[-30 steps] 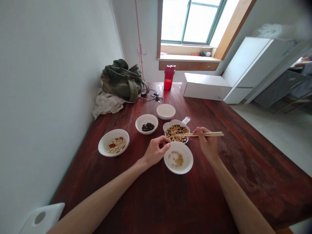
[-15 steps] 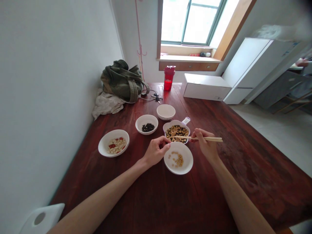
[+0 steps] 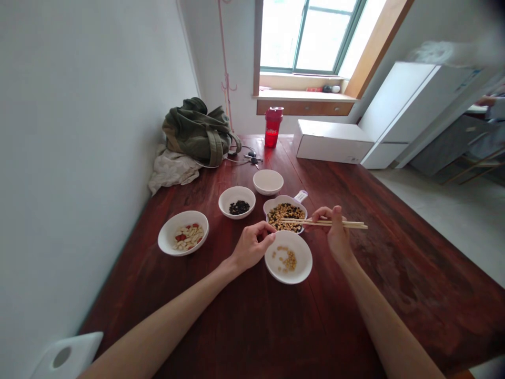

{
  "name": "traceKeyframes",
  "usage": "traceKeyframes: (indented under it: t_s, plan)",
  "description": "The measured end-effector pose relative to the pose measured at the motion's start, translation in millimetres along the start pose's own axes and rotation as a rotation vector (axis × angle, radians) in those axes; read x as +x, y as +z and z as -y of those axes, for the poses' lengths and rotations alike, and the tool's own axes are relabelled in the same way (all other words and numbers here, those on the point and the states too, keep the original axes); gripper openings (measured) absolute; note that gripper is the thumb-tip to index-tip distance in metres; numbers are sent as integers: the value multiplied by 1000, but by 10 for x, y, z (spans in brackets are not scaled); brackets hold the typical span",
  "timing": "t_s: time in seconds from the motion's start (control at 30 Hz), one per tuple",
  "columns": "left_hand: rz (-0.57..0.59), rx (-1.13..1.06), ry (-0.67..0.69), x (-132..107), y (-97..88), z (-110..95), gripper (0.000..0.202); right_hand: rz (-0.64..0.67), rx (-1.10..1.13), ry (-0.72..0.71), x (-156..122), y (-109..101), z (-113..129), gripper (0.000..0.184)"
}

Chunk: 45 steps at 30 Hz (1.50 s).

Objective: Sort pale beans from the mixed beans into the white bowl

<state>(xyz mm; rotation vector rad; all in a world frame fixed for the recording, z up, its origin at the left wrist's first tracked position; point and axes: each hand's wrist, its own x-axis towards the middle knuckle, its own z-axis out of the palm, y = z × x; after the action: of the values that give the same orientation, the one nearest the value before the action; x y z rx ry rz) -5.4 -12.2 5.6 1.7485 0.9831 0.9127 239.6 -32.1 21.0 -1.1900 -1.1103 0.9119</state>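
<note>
My right hand [image 3: 337, 234] holds a pair of wooden chopsticks [image 3: 351, 225], their tips over the mixed beans [image 3: 286, 217] in a shallow white dish with a short handle [image 3: 301, 197]. Yellow and black beans are mingled in that dish. My left hand [image 3: 252, 245] is closed at the near white bowl [image 3: 303, 268], thumb and index finger at its upper left rim. Several yellow beans [image 3: 290, 260] lie inside this bowl. Whether a bean sits between the chopstick tips is too small to tell.
A white bowl of black beans [image 3: 221, 202], a bowl [image 3: 163, 237] of pale and red pieces, and another white bowl [image 3: 268, 190] stand on the dark red table [image 3: 252, 331]. Farther back are a red bottle [image 3: 272, 129], keys [image 3: 253, 159], a green bag [image 3: 193, 134] and a white box [image 3: 335, 141].
My right hand has shifted slightly to the right with the chopsticks, and its thumb has lifted. The chopsticks now look a little more spread. My left hand has stayed at the bowl's rim.
</note>
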Motion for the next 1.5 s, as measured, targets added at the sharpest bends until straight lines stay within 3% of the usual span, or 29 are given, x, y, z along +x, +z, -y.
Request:
traceKeyframes:
  t_s: [0.6,1.2,1.5]
  plan:
    - [4,6,-2,-1,2,8,21,54,-49,16,11,26,-121,70]
    - [0,9,-4,0,-2,-4,21,-9,-91,-9,20,19,-140,71]
    - [-8,13,-6,0,-2,-5,21,-107,77,10,63,-20,-74,69]
